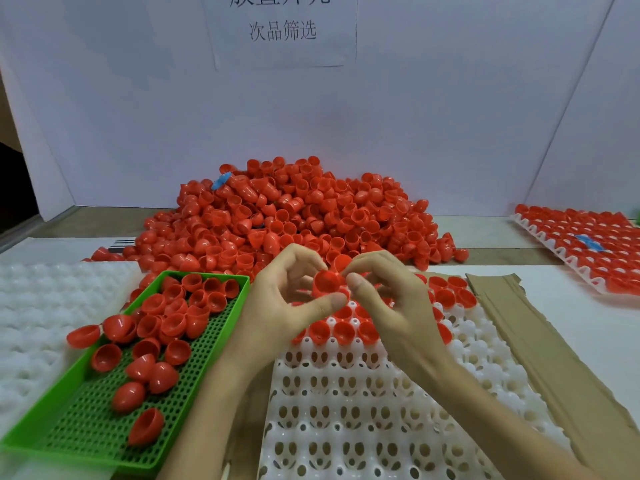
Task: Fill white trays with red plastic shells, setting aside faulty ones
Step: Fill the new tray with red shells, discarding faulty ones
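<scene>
Red shell (328,281) is pinched between both hands above the white tray (363,403): left hand (289,299) and right hand (388,292) curl fingers and thumbs around it.

- paper sign (282,29), top centre: upper text line cut by the frame edge.
- white tray (346,410): far rows hidden under left hand (287,299) and right hand (391,303); near edge cut off.
- red shell (327,284): partly covered by both hands.
- blue piece (221,180), upper centre: mostly buried, unidentifiable.

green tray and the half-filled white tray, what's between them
Head view: the left forearm lies between the green tray and the white tray, its left hand pinching a red shell.
</scene>
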